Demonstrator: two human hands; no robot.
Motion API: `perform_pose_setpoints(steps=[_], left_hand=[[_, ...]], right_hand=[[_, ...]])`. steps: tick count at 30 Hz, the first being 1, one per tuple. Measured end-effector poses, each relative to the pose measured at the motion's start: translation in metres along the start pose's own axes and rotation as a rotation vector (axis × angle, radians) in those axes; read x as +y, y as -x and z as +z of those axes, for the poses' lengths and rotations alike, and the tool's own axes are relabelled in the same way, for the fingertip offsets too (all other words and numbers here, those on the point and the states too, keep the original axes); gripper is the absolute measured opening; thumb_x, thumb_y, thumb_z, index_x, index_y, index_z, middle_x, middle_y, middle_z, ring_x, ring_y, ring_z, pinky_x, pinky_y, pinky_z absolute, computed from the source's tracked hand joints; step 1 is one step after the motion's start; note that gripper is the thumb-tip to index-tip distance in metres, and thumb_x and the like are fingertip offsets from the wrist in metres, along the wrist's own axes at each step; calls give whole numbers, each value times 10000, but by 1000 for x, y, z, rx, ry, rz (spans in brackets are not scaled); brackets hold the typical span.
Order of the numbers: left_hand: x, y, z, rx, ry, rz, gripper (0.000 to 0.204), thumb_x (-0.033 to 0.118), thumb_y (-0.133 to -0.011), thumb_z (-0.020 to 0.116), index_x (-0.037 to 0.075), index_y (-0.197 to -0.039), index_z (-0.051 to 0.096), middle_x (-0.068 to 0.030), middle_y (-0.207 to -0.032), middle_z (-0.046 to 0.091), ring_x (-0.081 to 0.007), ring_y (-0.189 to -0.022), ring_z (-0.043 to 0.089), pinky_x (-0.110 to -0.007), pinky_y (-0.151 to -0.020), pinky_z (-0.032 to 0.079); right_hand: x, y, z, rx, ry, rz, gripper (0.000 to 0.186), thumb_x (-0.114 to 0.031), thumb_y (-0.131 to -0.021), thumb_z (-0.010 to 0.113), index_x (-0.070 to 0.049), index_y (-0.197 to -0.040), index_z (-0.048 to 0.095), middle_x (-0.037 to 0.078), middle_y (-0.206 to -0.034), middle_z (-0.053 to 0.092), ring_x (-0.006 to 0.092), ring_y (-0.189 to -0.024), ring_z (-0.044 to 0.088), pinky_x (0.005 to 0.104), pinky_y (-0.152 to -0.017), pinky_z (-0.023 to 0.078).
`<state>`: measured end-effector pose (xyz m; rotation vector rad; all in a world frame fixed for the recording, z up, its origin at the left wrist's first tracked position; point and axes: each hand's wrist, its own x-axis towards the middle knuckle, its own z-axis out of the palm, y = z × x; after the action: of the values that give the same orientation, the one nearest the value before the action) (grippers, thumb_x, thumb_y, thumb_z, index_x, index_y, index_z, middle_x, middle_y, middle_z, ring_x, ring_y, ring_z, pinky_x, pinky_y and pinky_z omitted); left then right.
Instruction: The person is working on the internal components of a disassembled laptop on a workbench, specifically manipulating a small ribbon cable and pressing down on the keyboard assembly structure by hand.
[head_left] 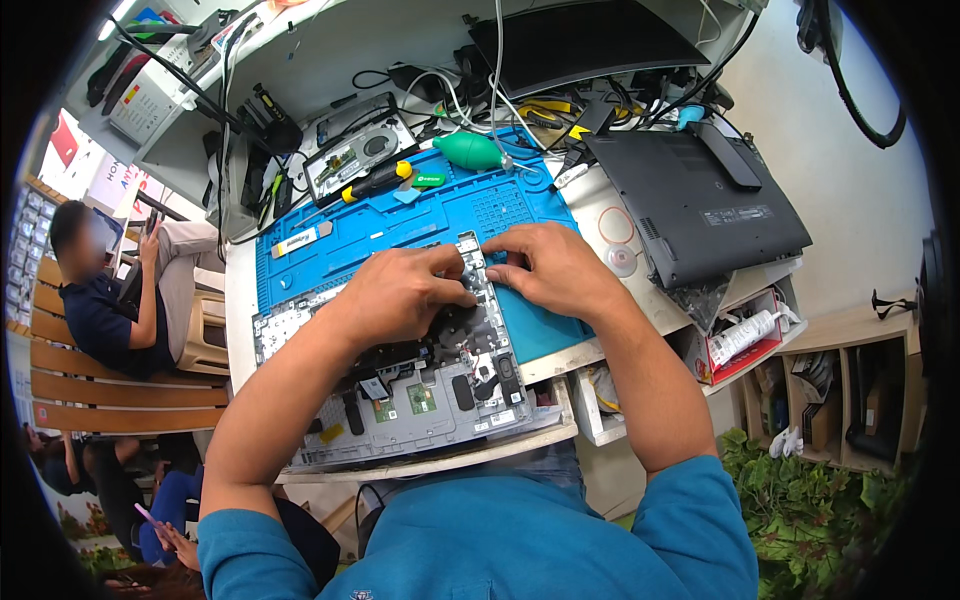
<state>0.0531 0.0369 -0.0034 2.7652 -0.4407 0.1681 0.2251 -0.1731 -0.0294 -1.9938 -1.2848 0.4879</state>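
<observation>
An opened laptop chassis (pixel 440 430) lies at the bench's front edge, its inner side up, with black film, small green boards and speakers showing. My left hand (pixel 395 295) rests over its upper middle. The fingers are curled in and the thumb is bent toward them; whatever they pinch is hidden. At the chassis's right edge is my right hand (pixel 555 265), with thumb and forefinger closed on that edge near the top corner. Beneath the chassis spreads a blue repair mat (pixel 545 325).
On the mat lie a yellow-black screwdriver (pixel 377 182) and a green air blower (pixel 468 151). A dark laptop cover (pixel 700 200) leans at the right above an open drawer (pixel 745 345). Cables and a monitor (pixel 590 40) stand behind. A seated person (pixel 120 290) is at the left.
</observation>
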Motion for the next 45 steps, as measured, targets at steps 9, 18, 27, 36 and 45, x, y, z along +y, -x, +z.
perform_pose_setpoints(steps=[9, 18, 27, 36, 45], left_hand=[[-14, -8, -5, -52, 75, 56, 485, -51, -722, 806, 266, -1076, 905, -16, -1056, 739, -301, -928, 761, -439, -727, 607], [-15, -15, -10, -111, 85, 34, 468, -43, -739, 816, 269, -1074, 914, -20, -1079, 763, -307, -918, 769, -437, -715, 605], [35, 16, 15, 116, 114, -346, 380, -37, -849, 791, 218, -1102, 916, -72, -1046, 748, -323, -875, 780, -437, -772, 630], [63, 18, 26, 143, -17, -499, 331, 27, -852, 818, 230, -1098, 908, -62, -1113, 752, -345, -850, 796, -476, -751, 649], [35, 10, 12, 72, 32, -303, 332, -2, -864, 794, 214, -1086, 912, -62, -1092, 765, -348, -893, 779, -470, -770, 622]], right_hand=[[2, 1, -1, 9, -41, -37, 294, -173, -1001, 785, -46, -1261, 843, 202, -1145, 837, 392, -1063, 794, 476, -961, 612], [5, 0, 1, 15, -1, -77, 283, -170, -1005, 767, -44, -1247, 843, 195, -1186, 833, 413, -1107, 779, 491, -1002, 602], [-8, 3, -4, -10, 35, -44, 382, -191, -1012, 767, -87, -1378, 800, 187, -1128, 833, 399, -1064, 780, 503, -970, 594], [9, 3, 9, 74, 113, -199, 457, -169, -1007, 787, -133, -1462, 773, 176, -1084, 814, 360, -977, 756, 481, -914, 584], [5, 5, 6, -15, 134, -93, 434, -224, -1072, 714, -161, -1500, 745, 159, -1355, 794, 353, -1295, 713, 509, -1156, 490]])
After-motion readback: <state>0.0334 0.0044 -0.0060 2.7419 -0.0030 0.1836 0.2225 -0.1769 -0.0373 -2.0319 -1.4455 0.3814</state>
